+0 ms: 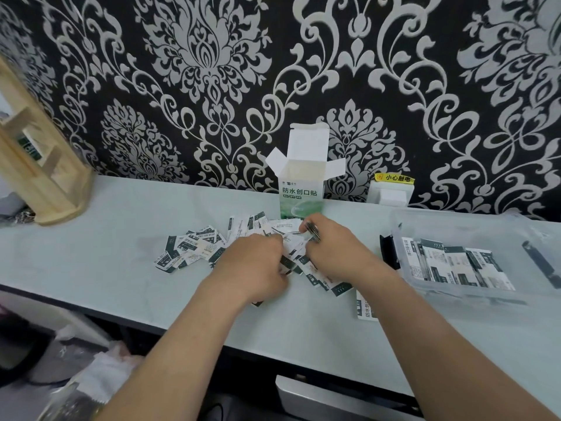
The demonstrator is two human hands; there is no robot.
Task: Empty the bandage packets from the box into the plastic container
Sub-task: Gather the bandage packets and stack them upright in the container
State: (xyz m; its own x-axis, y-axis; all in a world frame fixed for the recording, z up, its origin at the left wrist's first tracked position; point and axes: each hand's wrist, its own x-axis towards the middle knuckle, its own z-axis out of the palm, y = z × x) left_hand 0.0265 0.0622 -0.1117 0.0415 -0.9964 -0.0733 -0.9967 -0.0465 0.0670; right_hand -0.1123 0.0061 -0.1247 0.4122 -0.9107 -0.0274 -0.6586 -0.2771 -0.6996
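We see both bare forearms reaching in from the lower edge and meeting over the pale tabletop [91,253], wrists close together and knuckles up. The left hand [258,265] is bent over the heap with its fingers curled down into it. Their tips are hidden, so we cannot tell whether it grips anything. The right hand [331,247] lies just beside it, its thumb and fingers pinching a small sheaf of bandage packets [194,246] at the far side of the heap.

The loose packets lie scattered flat under and around both hands, spreading mostly to the left, and one stray packet [364,308] lies against the right forearm. The box [300,192] stands upright just behind the hands with its top flaps open. The plastic container [440,215] sits to the right of the right arm, apart from the heap, with a row of packets [455,265] already lying inside it.
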